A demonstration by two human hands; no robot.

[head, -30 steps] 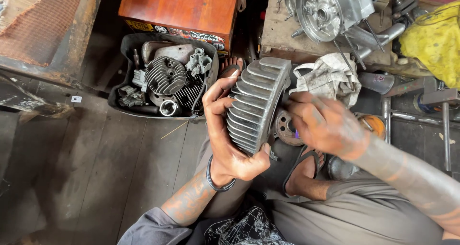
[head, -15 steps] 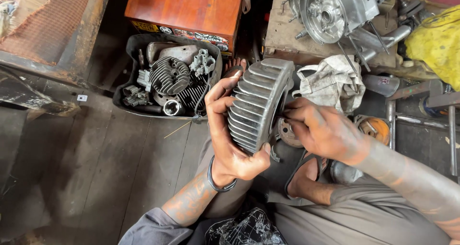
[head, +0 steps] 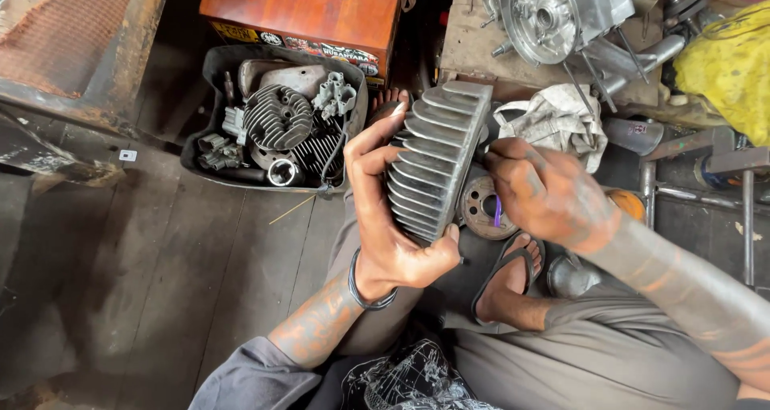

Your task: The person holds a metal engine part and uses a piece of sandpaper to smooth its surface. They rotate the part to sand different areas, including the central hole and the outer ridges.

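Seen from above, a seated person holds a finned metal engine cylinder head (head: 437, 161) tilted on edge between both hands, over their lap. It is dull grey cast metal, dusty and dark in the grooves, with about a dozen long parallel cooling fins that run diagonally and face the viewer. Its far, upper end reaches past the fingertips toward a wooden block beyond the hands.

The left hand (head: 393, 214) is wrapped around the near-left edge of the head: fingers curled closed over the fins on the left, thumb pressed against the lower end. A dark bangle sits on that wrist. The right hand (head: 541, 189), grimy and smeared with orange, is closed against the right side of the head, its fingers tucked behind the part; what they grip there is hidden. A small purple thing (head: 498, 210) shows just beside this hand, too small to tell apart.

Just below and between the hands lies a round rusty disc with holes (head: 480, 210), next to the person's foot in a sandal (head: 509, 270). To the left of the left hand is a black tray (head: 210, 149) of engine parts, including another round finned head. Beyond the right hand lie a crumpled grey rag (head: 553, 121) and a shiny engine casing (head: 561, 13)
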